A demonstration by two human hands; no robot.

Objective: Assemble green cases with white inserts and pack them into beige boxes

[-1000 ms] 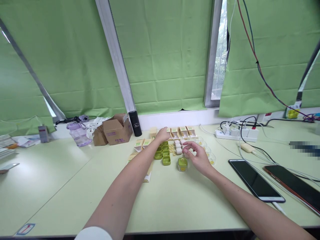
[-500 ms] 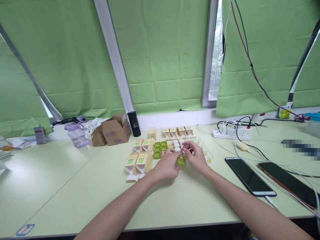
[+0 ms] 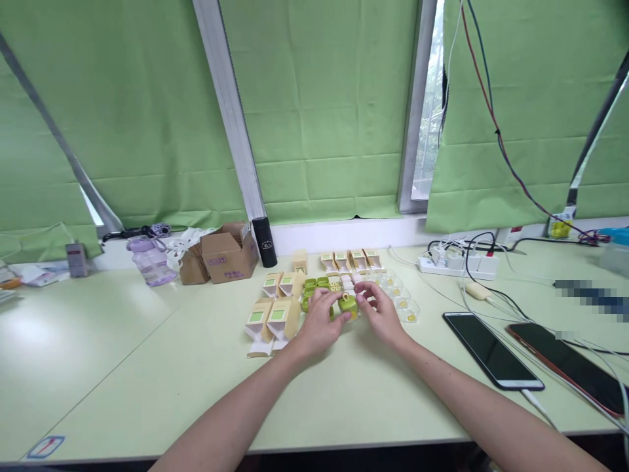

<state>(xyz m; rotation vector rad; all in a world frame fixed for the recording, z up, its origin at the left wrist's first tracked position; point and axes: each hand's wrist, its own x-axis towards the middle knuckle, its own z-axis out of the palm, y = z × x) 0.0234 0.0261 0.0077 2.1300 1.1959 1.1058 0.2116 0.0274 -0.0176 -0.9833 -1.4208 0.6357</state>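
Observation:
A small green case [image 3: 348,304] with a yellow ring on top is held between my hands, just above the table. My left hand [image 3: 320,322] grips it from the left, thumb at the front and fingers behind. Bent inward, the fingers of my right hand [image 3: 381,314] meet its right side; their exact contact is partly hidden. Beyond my left hand lie open green cases [image 3: 309,283], partly covered by it. Small pale yellow pieces [image 3: 335,284] and white blocks [image 3: 346,280] sit behind the held case. Several clear shells [image 3: 409,312] with yellow centres stand in rows beside my right hand.
Open cream cartons [image 3: 281,317] stand left, with more cartons [image 3: 352,261] behind. A cardboard box [image 3: 228,254], black bottle [image 3: 264,244] and purple jug [image 3: 151,261] line the back left. Right are a phone [image 3: 492,351], a second phone [image 3: 565,367], cables and a power strip [image 3: 457,263].
The green case has come up and slightly left between my hands, with its yellow ring now showing. My left hand has turned, its thumb now in front of the case.

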